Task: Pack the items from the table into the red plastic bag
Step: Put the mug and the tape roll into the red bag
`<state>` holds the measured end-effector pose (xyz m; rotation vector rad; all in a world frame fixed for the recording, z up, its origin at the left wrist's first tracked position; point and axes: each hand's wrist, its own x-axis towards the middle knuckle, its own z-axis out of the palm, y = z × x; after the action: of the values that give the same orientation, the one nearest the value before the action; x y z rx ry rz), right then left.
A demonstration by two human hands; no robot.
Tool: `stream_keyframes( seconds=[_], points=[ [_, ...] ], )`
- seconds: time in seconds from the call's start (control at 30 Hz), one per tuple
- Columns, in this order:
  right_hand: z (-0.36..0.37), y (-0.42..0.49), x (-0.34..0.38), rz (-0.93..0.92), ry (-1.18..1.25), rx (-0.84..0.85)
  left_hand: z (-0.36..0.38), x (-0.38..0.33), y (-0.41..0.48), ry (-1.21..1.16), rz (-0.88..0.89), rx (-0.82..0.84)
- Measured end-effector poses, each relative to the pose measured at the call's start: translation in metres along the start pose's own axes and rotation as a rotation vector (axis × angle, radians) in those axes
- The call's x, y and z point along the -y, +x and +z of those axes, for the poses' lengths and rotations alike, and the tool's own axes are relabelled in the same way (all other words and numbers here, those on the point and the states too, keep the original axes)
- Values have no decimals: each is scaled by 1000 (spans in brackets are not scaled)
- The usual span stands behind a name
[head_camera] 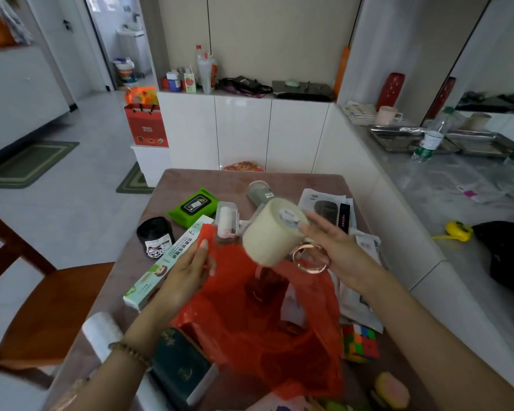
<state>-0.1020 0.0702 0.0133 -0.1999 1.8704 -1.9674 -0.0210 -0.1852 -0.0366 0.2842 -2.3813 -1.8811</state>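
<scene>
Cream mug (pixel 272 232) in right hand (pixel 330 250); left hand (pixel 187 268) grips red bag (pixel 250 315) rim.

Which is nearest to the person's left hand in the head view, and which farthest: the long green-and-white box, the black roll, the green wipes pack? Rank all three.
1. Long green-and-white box: right beside the left hand, on its left.
2. Black roll: farther left, beyond the box.
3. Green wipes pack: farthest, toward the table's far side.

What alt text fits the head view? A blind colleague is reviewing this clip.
A person's right hand holds a cream mug over an open red plastic bag, whose edge the left hand grips. Other items lie on the surrounding table.
</scene>
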Motion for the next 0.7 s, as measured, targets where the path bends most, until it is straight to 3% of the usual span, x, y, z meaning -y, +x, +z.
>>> stream_keyframes(
  seconds=[0.1, 0.17, 0.37, 0.57, 0.7],
  points=[
    [32, -4, -24, 126, -153, 67, -13, 2, -14, -14, -18, 1],
    [48, 0, -52, 138, -287, -10, -17, 1, -24, -26, 0, 26],
    [66, 0, -119, 140, -320, -235, -12, 3, -43, -70, 3, 99],
    [54, -26, -93, 153, -362, -101, 3, 7, -45, -52, -6, 153],
    [19, -61, -48, 64, -249, -81, 19, 10, -42, -1, 24, 154]
  ],
)
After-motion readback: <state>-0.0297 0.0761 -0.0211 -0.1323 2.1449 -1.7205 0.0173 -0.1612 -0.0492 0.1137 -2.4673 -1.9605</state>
